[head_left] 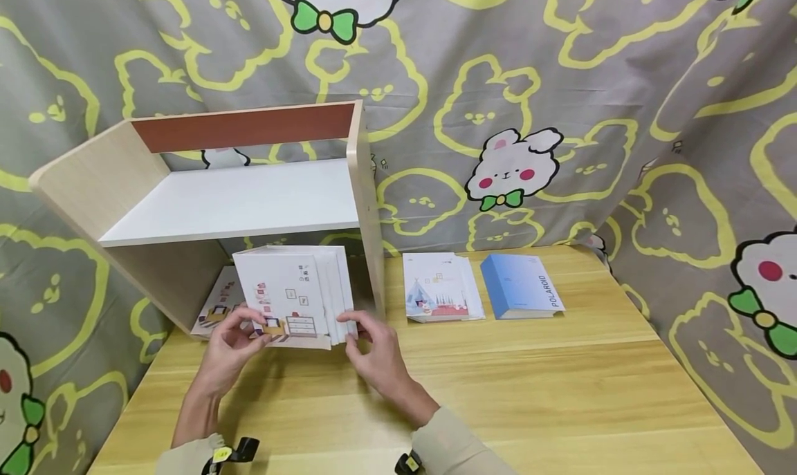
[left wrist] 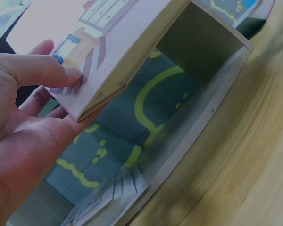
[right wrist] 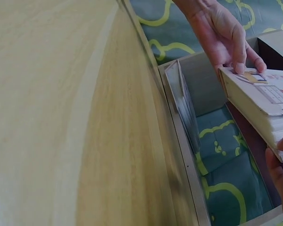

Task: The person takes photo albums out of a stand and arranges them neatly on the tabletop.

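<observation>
A thick white book point(head_left: 292, 292) with a drawn room scene on its cover is held tilted in front of the lower opening of a small wooden shelf point(head_left: 230, 202). My left hand point(head_left: 232, 347) pinches its lower left corner, thumb on one face and fingers on the other. At the opposite edge, the page side, my right hand point(head_left: 378, 354) grips between thumb and fingers. The left wrist view shows the book's corner point(left wrist: 92, 89) between thumb and fingers, raised above the tabletop. Another illustrated white book point(head_left: 222, 299) is inside the shelf against its left wall.
Right of the shelf, another white illustrated book point(head_left: 436, 288) lies on the wooden table point(head_left: 529, 385). Beside it lies a blue book point(head_left: 519, 285) marked POLAROID. The shelf's right side panel point(head_left: 367, 212) rises close to the held book. A patterned curtain point(head_left: 429, 60) hangs behind.
</observation>
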A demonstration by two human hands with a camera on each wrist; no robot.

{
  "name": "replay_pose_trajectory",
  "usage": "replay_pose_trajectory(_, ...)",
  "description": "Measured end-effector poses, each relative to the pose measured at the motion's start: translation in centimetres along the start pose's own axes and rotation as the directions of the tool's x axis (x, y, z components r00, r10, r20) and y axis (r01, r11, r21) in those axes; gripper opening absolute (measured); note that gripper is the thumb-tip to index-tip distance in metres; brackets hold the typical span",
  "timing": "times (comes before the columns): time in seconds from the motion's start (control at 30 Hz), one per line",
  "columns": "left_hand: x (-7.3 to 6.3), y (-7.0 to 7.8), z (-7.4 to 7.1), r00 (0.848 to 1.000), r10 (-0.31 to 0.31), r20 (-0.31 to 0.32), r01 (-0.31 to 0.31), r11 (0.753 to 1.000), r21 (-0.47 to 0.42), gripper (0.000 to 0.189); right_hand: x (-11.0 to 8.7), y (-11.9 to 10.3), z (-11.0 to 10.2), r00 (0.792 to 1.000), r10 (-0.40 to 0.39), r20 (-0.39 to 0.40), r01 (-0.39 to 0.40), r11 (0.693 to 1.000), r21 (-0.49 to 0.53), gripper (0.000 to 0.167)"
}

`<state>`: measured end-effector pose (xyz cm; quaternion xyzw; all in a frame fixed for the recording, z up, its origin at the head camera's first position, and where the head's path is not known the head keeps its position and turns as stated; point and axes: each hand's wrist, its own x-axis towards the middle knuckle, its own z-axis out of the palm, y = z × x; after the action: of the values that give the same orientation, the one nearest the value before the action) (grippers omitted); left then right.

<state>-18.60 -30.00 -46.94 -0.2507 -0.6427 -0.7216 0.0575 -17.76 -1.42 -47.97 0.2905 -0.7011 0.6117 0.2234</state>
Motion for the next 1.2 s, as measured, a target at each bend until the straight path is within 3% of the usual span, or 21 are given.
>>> replay_pose_trajectory(0.2,0.2,0.5,0.3,1.0,0.011,-0.005,-0.011,1.0,0.027,0.034,0.5,-1.9,-0.6,0.999,-0.04,-0.02,0.04,0.999,-0.002,0.039)
replay_pose_trajectory(0.43,0.6,1.0,0.9,0.999,0.037,0.009,-0.038,0.998,0.041,0.03,0.2,0.4,-0.4,0.999,-0.023,-0.026,0.023,0.999,0.025,0.041)
replay_pose_trajectory(0.7,0.9,2.0,2.0,0.998,0.039,-0.043,-0.036,0.997,0.071,0.03,0.5,1.4,-1.4,0.995,-0.096,0.01,0.096,0.995,-0.015,0.042)
replay_pose_trajectory(0.93,1.2,2.4,3.0,0.993,0.085,-0.08,-0.08,0.995,0.065,0.031,1.3,1.0,-2.7,0.99,-0.13,0.055,0.13,0.991,0.009,0.043)
replay_pose_trajectory(1.07,1.4,2.9,3.7,0.993,0.072,-0.09,-0.064,0.994,0.09,0.032,1.9,0.4,-3.5,0.986,-0.147,0.079,0.145,0.989,0.03,0.042)
replay_pose_trajectory(1.2,1.6,3.2,4.2,0.993,0.048,-0.107,-0.037,0.994,0.105,0.032,2.6,-1.7,-4.4,0.985,-0.151,0.086,0.146,0.988,0.058,0.04)
